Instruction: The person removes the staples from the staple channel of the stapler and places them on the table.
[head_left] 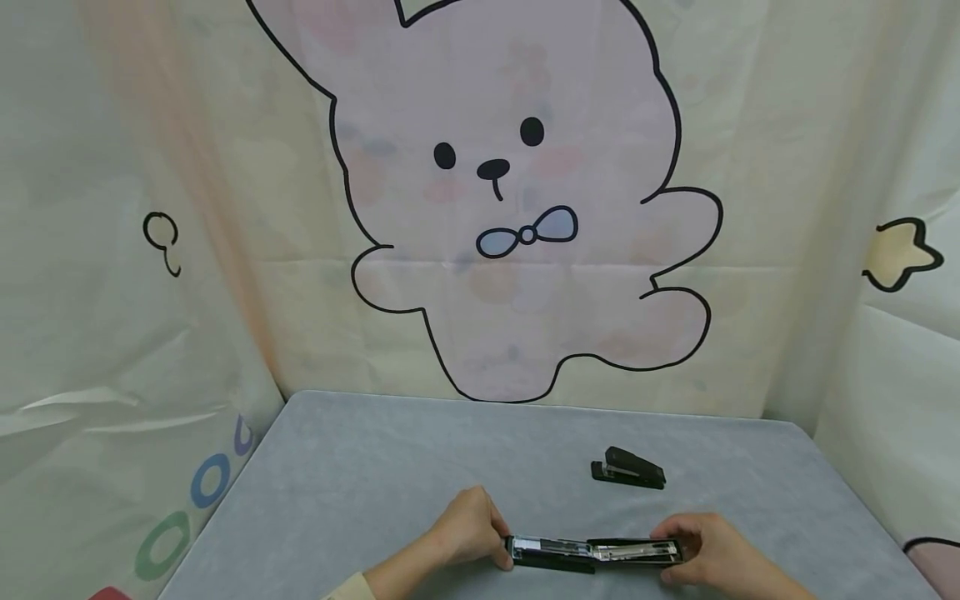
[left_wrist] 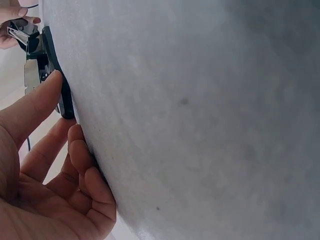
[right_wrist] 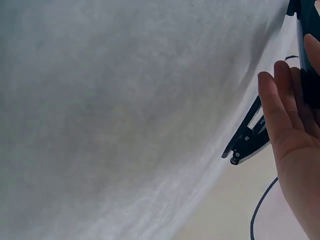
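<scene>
A black stapler (head_left: 551,557), swung wide so that its metal insides face up, lies stretched out near the front of the table. At its left end, the thumb and a finger of my left hand (head_left: 470,527) pinch the base. My right hand (head_left: 708,552) grips the other end between thumb and fingers. In the left wrist view, the thumb lies against the dark base (left_wrist: 66,102), the other fingers curled below. The right wrist view shows my right hand (right_wrist: 295,132) only partly, with the stapler cut off at the frame edge.
A second black stapler (head_left: 628,469), with its top arm slightly raised, stands behind the open one, toward the right. A grey cloth covers the table (head_left: 360,467). Printed curtains (head_left: 300,333) hang behind and at both sides.
</scene>
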